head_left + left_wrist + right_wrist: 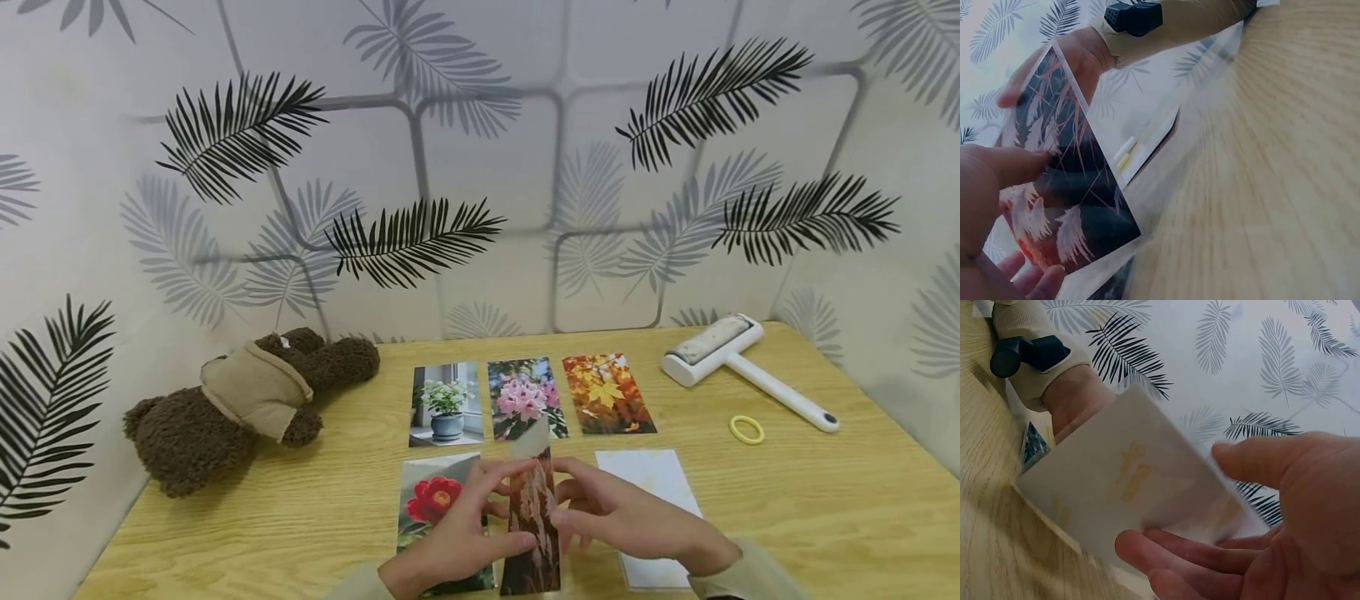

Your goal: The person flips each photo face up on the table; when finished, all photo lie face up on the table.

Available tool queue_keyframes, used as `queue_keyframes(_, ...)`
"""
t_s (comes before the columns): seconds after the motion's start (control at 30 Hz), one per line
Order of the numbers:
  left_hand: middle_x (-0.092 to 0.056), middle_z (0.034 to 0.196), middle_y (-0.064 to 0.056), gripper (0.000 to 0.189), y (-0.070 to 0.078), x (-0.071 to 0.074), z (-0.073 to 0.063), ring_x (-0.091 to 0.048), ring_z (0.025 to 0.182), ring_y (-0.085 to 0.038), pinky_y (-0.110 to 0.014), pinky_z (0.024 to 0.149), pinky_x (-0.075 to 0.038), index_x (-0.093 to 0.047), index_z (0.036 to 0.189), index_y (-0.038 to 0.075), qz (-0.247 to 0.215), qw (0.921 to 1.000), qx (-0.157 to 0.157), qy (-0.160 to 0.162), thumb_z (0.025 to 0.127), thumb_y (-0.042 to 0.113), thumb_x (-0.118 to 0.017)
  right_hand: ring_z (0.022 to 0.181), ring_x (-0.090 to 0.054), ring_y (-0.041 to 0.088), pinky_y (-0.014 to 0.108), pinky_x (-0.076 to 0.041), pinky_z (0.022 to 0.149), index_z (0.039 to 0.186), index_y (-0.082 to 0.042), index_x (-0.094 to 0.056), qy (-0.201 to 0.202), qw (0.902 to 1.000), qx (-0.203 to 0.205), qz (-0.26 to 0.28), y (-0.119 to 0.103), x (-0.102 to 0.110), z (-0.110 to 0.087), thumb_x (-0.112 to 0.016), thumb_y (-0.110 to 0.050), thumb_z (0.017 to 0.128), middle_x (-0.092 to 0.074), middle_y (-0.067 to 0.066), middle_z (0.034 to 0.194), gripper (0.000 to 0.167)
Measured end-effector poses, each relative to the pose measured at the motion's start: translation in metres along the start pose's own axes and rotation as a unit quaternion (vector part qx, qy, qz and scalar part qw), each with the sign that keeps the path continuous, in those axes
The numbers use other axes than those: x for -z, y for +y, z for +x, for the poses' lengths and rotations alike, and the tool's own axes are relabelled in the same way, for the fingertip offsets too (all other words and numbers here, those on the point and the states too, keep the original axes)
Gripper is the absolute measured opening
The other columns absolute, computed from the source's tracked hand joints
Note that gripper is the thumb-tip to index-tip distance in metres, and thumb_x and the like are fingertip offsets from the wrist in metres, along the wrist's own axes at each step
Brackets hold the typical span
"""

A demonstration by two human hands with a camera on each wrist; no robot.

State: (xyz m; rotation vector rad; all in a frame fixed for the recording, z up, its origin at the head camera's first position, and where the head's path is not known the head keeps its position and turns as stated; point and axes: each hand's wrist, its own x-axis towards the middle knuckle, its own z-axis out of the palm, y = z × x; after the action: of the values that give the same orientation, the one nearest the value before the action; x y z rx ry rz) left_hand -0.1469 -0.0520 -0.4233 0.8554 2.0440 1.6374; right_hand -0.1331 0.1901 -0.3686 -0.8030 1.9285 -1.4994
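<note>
A photo card [534, 525] of reddish, feathery grass plumes stands steeply tilted between the two hands. My left hand [468, 529] pinches it, thumb on the picture side and fingers at its edge and behind. My right hand [626, 512] is at the card's other side, fingers loosely bent by its white back [1104, 481] and thumb beside the edge. Faint yellowish marks show on that back. Left of it lies a red flower card [435, 500], partly covered by my left hand. A white card [660, 500] lies under and beyond my right hand.
Behind the hands lie a potted plant card [446, 404], a pink flower card [525, 396] and an autumn leaf card [607, 392] in a row. A brown teddy bear [255, 392] lies left. At right are a white lint roller [712, 350] and a yellow ring [747, 430].
</note>
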Motion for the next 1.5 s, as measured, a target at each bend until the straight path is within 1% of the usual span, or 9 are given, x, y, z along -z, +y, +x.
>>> queue_keyframes(0.17, -0.029, 0.141, -0.008, 0.058, -0.003, 0.001, -0.001, -0.031, 0.129, -0.03, -0.043, 0.098, -0.041, -0.039, 0.145, 0.028, 0.094, 0.9953, -0.016, -0.021, 0.093, 0.026, -0.065, 0.072, -0.065, 0.015, 0.025, -0.049, 0.069, 0.145, 0.008, -0.022, 0.036, 0.9968, -0.011, -0.071, -0.004, 0.003, -0.003, -0.05, -0.016, 0.101, -0.069, 0.009, 0.094, 0.058)
queue_keyframes(0.27, -0.03, 0.145, -0.007, 0.057, -0.004, 0.001, -0.002, -0.031, 0.133, -0.031, -0.046, 0.102, -0.039, -0.041, 0.144, 0.025, 0.12, 0.9918, -0.021, -0.038, 0.092, 0.025, -0.066, 0.064, -0.064, 0.014, 0.023, -0.048, 0.064, 0.143, 0.009, -0.023, 0.063, 0.9919, -0.02, -0.108, -0.005, 0.004, -0.005, -0.056, -0.014, 0.098, -0.069, 0.003, 0.084, 0.061)
queue_keyframes(0.47, -0.037, 0.148, -0.002, 0.057, -0.002, 0.002, -0.002, -0.037, 0.135, -0.03, -0.056, 0.104, -0.034, -0.049, 0.139, 0.027, 0.188, 0.9809, -0.02, -0.045, 0.086, 0.026, -0.073, 0.059, -0.062, 0.012, 0.026, -0.051, 0.059, 0.149, 0.005, -0.01, 0.086, 0.9865, -0.019, -0.138, -0.005, 0.008, -0.01, -0.063, -0.012, 0.093, -0.064, 0.0, 0.076, 0.079)
queue_keyframes(0.57, -0.04, 0.148, -0.001, 0.055, 0.0, 0.002, -0.002, -0.038, 0.135, -0.03, -0.062, 0.103, -0.03, -0.053, 0.135, 0.025, 0.224, 0.9735, -0.018, -0.043, 0.084, 0.027, -0.075, 0.058, -0.06, 0.007, 0.025, -0.05, 0.057, 0.149, 0.004, -0.012, 0.088, 0.9826, -0.006, -0.164, -0.005, 0.012, -0.012, -0.065, -0.013, 0.091, -0.064, -0.002, 0.075, 0.081)
queue_keyframes(0.8, -0.04, 0.15, 0.001, 0.054, 0.002, 0.004, -0.001, -0.038, 0.137, -0.025, -0.059, 0.106, -0.027, -0.056, 0.133, 0.022, 0.274, 0.9604, -0.009, -0.047, 0.083, 0.029, -0.076, 0.059, -0.055, 0.001, 0.021, -0.047, 0.056, 0.137, 0.006, -0.039, 0.075, 0.9806, -0.022, -0.18, 0.0, 0.021, -0.013, -0.068, -0.012, 0.089, -0.063, -0.006, 0.074, 0.059)
queue_keyframes(0.97, -0.036, 0.153, -0.001, 0.057, 0.001, 0.007, 0.0, -0.035, 0.14, -0.023, -0.061, 0.11, -0.023, -0.054, 0.137, 0.022, 0.31, 0.9485, 0.001, -0.065, 0.084, 0.03, -0.075, 0.055, -0.054, 0.003, 0.021, -0.044, 0.051, 0.138, 0.007, -0.04, 0.064, 0.9823, -0.05, -0.169, 0.006, 0.026, -0.011, -0.069, -0.008, 0.087, -0.063, -0.004, 0.072, 0.061)
queue_keyframes(1.17, -0.036, 0.153, -0.002, 0.06, -0.002, 0.012, 0.0, -0.031, 0.142, -0.019, -0.062, 0.113, -0.016, -0.049, 0.142, 0.018, 0.337, 0.9371, 0.004, -0.091, 0.088, 0.031, -0.071, 0.055, -0.049, 0.005, 0.021, -0.042, 0.052, 0.137, 0.004, -0.043, 0.066, 0.9774, -0.086, -0.181, 0.02, 0.027, -0.005, -0.072, -0.009, 0.085, -0.057, -0.005, 0.068, 0.06)
queue_keyframes(1.37, -0.036, 0.153, -0.001, 0.059, -0.004, 0.017, 0.0, -0.031, 0.142, -0.018, -0.059, 0.114, -0.016, -0.049, 0.142, 0.017, 0.356, 0.9297, 0.005, -0.095, 0.09, 0.035, -0.068, 0.049, -0.042, 0.0, 0.019, -0.038, 0.047, 0.133, 0.004, -0.049, 0.091, 0.9685, -0.048, -0.227, 0.036, 0.025, 0.001, -0.068, -0.014, 0.089, -0.054, -0.009, 0.062, 0.051)
queue_keyframes(1.5, -0.036, 0.153, -0.001, 0.059, -0.003, 0.02, 0.0, -0.031, 0.142, -0.019, -0.059, 0.115, -0.015, -0.049, 0.142, 0.017, 0.352, 0.9311, 0.012, -0.096, 0.089, 0.034, -0.069, 0.047, -0.037, -0.002, 0.018, -0.034, 0.046, 0.13, 0.003, -0.052, 0.106, 0.9612, -0.028, -0.253, 0.04, 0.021, 0.004, -0.067, -0.016, 0.09, -0.05, -0.011, 0.058, 0.047)
